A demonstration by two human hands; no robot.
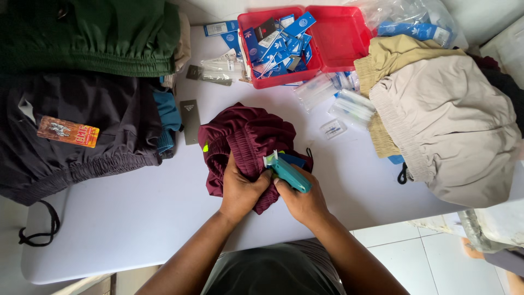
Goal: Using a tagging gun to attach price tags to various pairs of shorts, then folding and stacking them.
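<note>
Left hand [240, 188] bunches the maroon shorts [245, 136], right hand [303, 199] fingers clamped on the teal tagging gun [289, 173] pressed against them, tag not visibly on yet, piles waiting around the desk [136, 218].

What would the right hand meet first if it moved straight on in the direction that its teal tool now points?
The right hand aims the teal tagging tool up-left, with its tip already at the maroon shorts. So it would likely meet that fabric first, beside the left hand; depth is unclear.
</note>
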